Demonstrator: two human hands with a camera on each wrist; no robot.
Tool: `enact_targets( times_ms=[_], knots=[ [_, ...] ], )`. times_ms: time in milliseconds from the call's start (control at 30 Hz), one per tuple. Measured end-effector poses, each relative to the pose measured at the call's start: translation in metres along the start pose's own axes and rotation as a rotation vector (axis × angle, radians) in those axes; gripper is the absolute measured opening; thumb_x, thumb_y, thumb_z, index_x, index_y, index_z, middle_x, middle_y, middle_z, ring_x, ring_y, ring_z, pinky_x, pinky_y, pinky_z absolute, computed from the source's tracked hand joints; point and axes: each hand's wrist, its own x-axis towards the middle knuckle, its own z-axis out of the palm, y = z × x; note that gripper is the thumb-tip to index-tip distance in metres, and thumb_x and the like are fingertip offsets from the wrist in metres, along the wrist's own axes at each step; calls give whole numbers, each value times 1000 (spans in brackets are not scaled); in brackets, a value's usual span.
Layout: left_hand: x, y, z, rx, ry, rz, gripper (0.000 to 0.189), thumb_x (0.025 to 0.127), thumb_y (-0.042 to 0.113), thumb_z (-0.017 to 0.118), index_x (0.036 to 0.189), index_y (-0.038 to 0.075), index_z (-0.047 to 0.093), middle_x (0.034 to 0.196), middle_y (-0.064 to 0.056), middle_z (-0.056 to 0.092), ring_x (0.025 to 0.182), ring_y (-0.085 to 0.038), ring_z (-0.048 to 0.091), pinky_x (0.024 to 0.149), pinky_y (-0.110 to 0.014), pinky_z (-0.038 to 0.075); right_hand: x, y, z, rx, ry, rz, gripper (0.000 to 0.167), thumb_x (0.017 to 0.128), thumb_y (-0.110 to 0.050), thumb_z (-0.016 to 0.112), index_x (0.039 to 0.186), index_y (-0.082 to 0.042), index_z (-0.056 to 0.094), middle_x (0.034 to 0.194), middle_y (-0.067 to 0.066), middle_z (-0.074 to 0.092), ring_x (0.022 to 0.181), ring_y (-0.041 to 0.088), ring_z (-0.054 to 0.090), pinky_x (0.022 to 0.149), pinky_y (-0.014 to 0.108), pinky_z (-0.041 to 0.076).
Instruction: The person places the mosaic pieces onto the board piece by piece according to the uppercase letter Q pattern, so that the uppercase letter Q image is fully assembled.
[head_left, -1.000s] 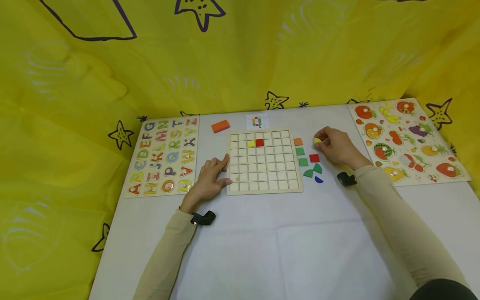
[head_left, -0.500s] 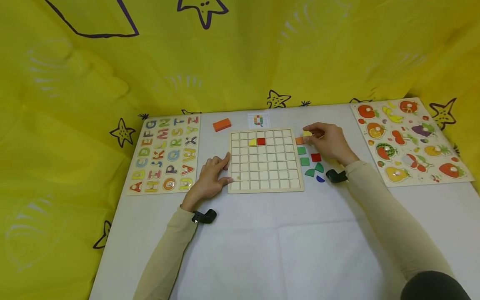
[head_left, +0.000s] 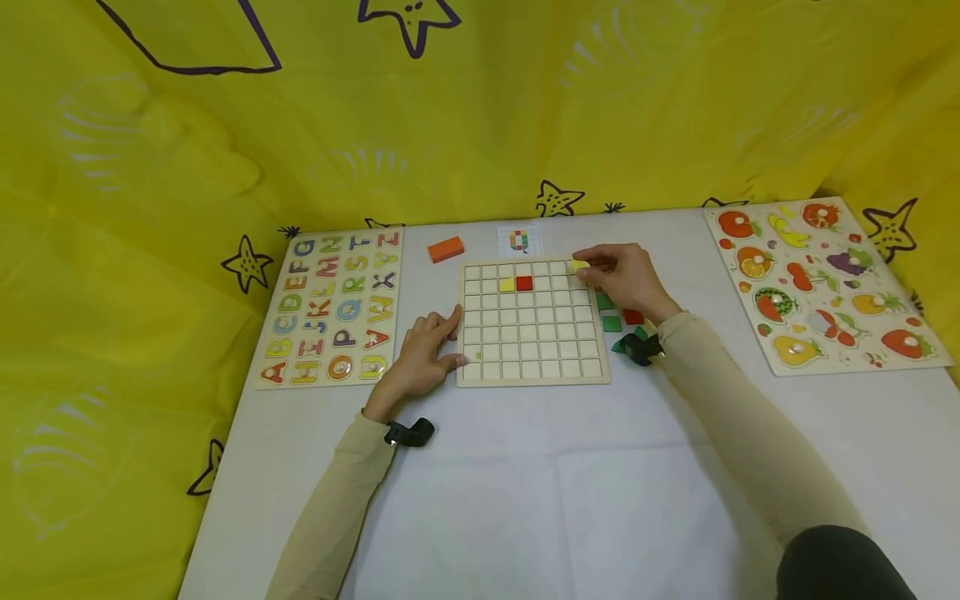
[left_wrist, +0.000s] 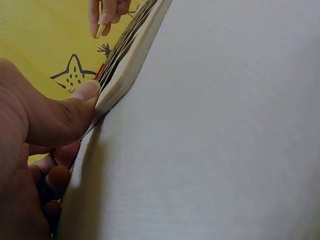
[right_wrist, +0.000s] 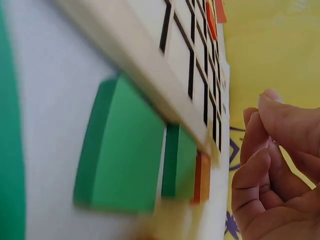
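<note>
My left hand (head_left: 422,358) rests at the left edge of a wooden grid board (head_left: 527,380). In the left wrist view its thumb presses on the board's rim, and the other fingers lie beside it, partly hidden. Over the board's upper right corner, my right hand (head_left: 628,279) pinches a small yellow piece (head_left: 580,266) between thumb and fingertips. The left wrist view shows this piece (left_wrist: 100,26) edge-on; in the right wrist view the fingers hide it. A yellow piece (head_left: 507,285) and a red square (head_left: 523,283) sit side by side in the grid's second row.
Green squares (head_left: 611,323), a red square (head_left: 633,317) and green curved pieces lie right of the board, partly under my right wrist. Behind stand a pattern card (head_left: 519,242) and an orange block (head_left: 446,249). A letter board (head_left: 330,312) and a fruit board (head_left: 825,283) flank them.
My right hand has carried the yellow piece leftward, from right of the loose pieces to over the board's upper right corner. The left hand has stayed at the board's edge.
</note>
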Motion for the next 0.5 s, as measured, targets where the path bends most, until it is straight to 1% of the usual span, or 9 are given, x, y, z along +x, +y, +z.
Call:
enact_targets(
  times_ms=[100,267,367,500],
  knots=[
    [0,0,0,-2,1,1,83,95,18,78,165,4,34,110,-8,52,101,-25,38,90,-37,24,3,-3,7,-3,-1,1,30,100,-16,75,128,-5,76,122,20,75,98,27,68,78,21,51],
    [0,1,-1,-3,-5,1,83,96,18,77,165,4,33,110,-8,51,100,-25,37,90,-37,24,7,-7,16,0,-18,8,29,99,-17,76,126,-5,77,120,19,75,101,28,70,87,31,53],
    [0,2,-1,-3,-6,1,83,95,17,77,165,4,33,110,-8,52,100,-25,37,90,-38,24,8,-10,21,4,-34,6,29,99,-17,76,126,-6,76,119,17,75,101,28,70,89,36,53],
    [0,1,-1,-4,-3,5,83,95,16,77,165,4,33,110,-9,53,101,-25,38,90,-38,25,10,-12,25,5,-58,-4,29,98,-18,77,125,-7,77,118,17,75,100,28,69,90,38,51]
  ],
)
